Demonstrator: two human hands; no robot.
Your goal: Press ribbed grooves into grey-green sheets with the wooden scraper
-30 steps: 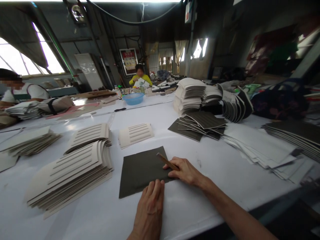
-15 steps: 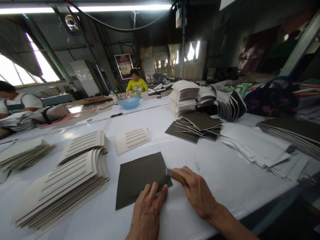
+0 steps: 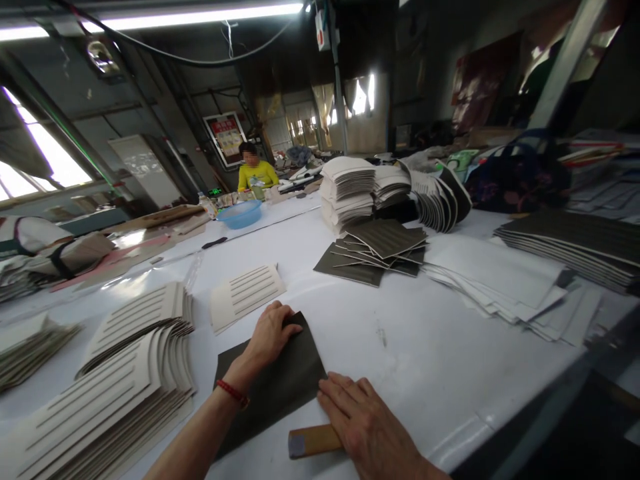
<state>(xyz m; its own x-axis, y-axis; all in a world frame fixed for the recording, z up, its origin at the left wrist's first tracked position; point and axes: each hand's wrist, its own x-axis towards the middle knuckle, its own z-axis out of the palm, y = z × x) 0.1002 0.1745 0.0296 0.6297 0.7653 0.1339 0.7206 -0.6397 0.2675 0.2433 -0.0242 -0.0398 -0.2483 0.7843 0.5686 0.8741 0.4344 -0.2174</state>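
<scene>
Hands apart, we note the left hand (image 3: 269, 335) moved forward over the dark sheet (image 3: 286, 381), its grip unclear. The right hand (image 3: 363, 420) still clasps the brown tool (image 3: 316, 441) beneath its palm.

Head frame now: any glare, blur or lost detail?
Head view: tube light and left window blown out. Head view: white tabletop glares at left; upper right is murky, soft. Head view: left hand, right hand, dark sheet legible.

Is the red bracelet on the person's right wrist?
No, the red bracelet circles the wrist of the left hand, which touches the dark sheet.
</scene>
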